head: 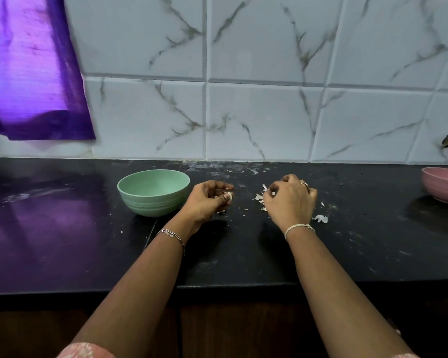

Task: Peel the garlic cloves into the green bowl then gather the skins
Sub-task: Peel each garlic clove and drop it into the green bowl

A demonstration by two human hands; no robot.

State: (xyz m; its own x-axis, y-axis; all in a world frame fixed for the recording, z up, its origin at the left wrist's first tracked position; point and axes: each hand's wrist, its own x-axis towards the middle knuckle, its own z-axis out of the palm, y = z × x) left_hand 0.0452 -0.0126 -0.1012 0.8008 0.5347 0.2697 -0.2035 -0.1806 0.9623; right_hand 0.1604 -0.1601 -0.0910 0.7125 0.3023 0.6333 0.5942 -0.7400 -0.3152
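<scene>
Black table [243,254] surface, near edge first: both of my forearms cross it and reach forward, well apart.

1. Nearest loose item: one larger skin flake [320,218], lying just to the right of my right wrist.
2. Right grip [290,200]: knuckles up, fingers curled down onto the scattered skins [259,198]. A pale flake shows at the fingertips. I cannot tell whether it is pinched or only touched.
3. Left grip [207,200]: closed around a garlic clove [228,196], held between thumb and curled fingers at the grip's right side. The clove is too small to read its long axis.
4. Green bowl [153,200]: upright on the table, just beside the left grip on its left and slightly farther back. No cloves show in the visible part of its interior.

Governing relation: the clove sits on the side of the left grip that faces away from the bowl. The left grip is the nearer one to the bowl; the right grip is well apart from it. In my judgement, delivery calls for a short leftward carry over the near rim.

5. Farthest right: a pink bowl [442,188], not involved.
</scene>
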